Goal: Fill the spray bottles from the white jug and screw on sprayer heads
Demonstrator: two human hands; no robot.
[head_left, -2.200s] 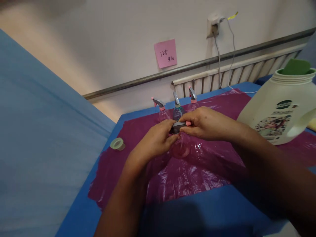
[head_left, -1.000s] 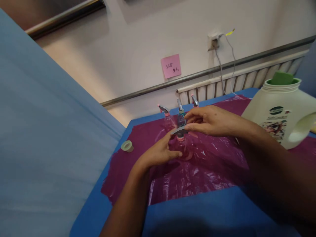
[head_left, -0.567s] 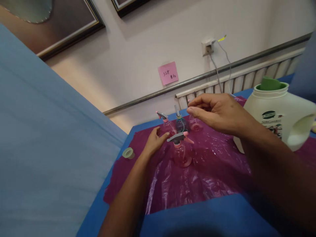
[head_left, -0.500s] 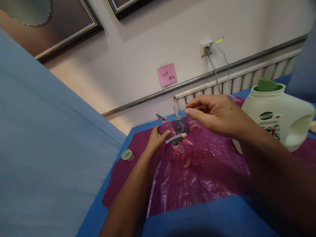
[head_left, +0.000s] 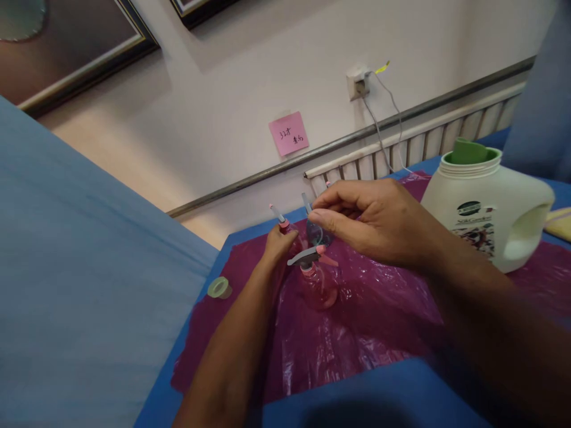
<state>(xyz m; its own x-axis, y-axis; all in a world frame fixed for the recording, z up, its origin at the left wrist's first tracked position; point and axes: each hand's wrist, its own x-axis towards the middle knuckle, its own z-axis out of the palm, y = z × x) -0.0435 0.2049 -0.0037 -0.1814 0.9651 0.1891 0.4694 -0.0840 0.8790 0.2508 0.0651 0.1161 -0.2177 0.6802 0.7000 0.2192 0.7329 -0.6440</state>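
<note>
My left hand [head_left: 279,242] is wrapped round the body of a pink spray bottle [head_left: 284,225] at the back left of the purple plastic sheet [head_left: 357,321]. Above the sheet hangs my right hand [head_left: 357,217], thumb and fingers curled towards each other; what they hold, if anything, is hidden. Just behind its fingertips stands a blue-green spray bottle [head_left: 316,233], partly covered. Nearer to me is another pink spray bottle [head_left: 320,288] with a grey and pink trigger head. Only the pink tip of a further bottle [head_left: 328,184] shows over my right hand.
A large cream jug [head_left: 499,202] with a green piece in its mouth stands at the right. A pale green cap [head_left: 219,288] lies at the left. Behind the blue table [head_left: 375,392] are a radiator [head_left: 428,142] and cables.
My right hand has moved left, closer to the bottle at my left hand. That bottle's head has turned, and my left hand has closed further round it. The view has shifted slightly.
</note>
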